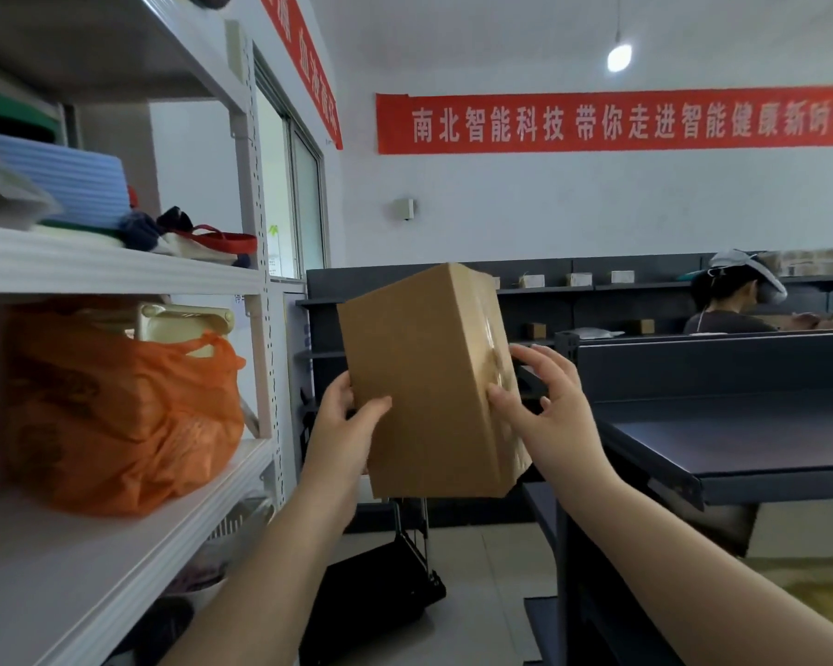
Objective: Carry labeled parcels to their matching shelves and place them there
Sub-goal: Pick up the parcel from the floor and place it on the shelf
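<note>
Parcel (429, 382), a plain brown cardboard box, is held tilted in the air between the white shelf (116, 535) and the dark shelf (741, 444). Left hand (342, 425) grips its left edge, thumb curled across the front. Right hand (544, 406) touches its taped side with fingers (539, 362) spread.

Bright ceiling bulb (619, 57), warped blurry edges

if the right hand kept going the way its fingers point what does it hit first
The right hand points up and left, fingers spread, thumb already on the box. Going on, it would most likely meet the box's taped side first. Depth is unclear, so the fingertips may already touch it.
</note>
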`<state>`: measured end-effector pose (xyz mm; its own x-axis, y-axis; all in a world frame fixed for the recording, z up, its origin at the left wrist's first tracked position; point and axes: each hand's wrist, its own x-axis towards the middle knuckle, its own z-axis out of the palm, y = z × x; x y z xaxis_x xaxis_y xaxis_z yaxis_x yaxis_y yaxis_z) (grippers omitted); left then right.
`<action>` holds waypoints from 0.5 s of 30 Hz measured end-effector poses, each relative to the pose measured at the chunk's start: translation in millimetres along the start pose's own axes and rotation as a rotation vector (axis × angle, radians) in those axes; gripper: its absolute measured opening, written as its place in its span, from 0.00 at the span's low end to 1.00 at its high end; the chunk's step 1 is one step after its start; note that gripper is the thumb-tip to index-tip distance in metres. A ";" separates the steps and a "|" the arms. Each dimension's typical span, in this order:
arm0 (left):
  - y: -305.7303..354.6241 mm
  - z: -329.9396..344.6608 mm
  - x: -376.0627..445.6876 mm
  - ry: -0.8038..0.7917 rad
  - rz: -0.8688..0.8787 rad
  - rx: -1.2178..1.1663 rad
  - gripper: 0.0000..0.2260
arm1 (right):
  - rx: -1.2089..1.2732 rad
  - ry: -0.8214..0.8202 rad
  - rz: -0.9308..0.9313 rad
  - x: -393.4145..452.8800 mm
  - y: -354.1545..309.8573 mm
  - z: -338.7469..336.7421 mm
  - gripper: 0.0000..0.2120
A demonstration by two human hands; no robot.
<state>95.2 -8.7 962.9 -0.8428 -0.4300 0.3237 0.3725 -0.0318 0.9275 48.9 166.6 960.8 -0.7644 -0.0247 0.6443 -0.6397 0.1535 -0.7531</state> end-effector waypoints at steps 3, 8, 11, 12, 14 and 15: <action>-3.0 -9.3 -6.1 0.010 -0.034 -0.080 0.21 | 0.003 -0.095 0.213 -5.8 -2.4 3.2 0.45; -11.9 -15.5 -18.0 -0.076 -0.039 -0.021 0.28 | 0.071 -0.240 0.319 -19.4 2.7 8.3 0.29; -11.0 -14.5 -21.8 -0.134 0.002 0.098 0.33 | 0.090 -0.254 0.283 -27.4 6.9 9.4 0.23; -9.3 -13.4 -22.4 -0.155 0.008 0.130 0.37 | 0.102 -0.247 0.274 -29.2 6.8 8.9 0.21; -6.5 -11.3 -23.5 -0.179 0.005 0.180 0.47 | 0.130 -0.231 0.256 -31.3 5.9 7.0 0.21; -5.8 -10.6 -24.1 -0.184 0.011 0.202 0.50 | 0.138 -0.226 0.250 -32.1 4.8 6.0 0.21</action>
<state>117.4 -7.7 947.7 -0.9023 -0.2577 0.3457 0.3128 0.1604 0.9362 69.9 162.2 935.7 -0.8871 -0.2237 0.4039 -0.4240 0.0484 -0.9044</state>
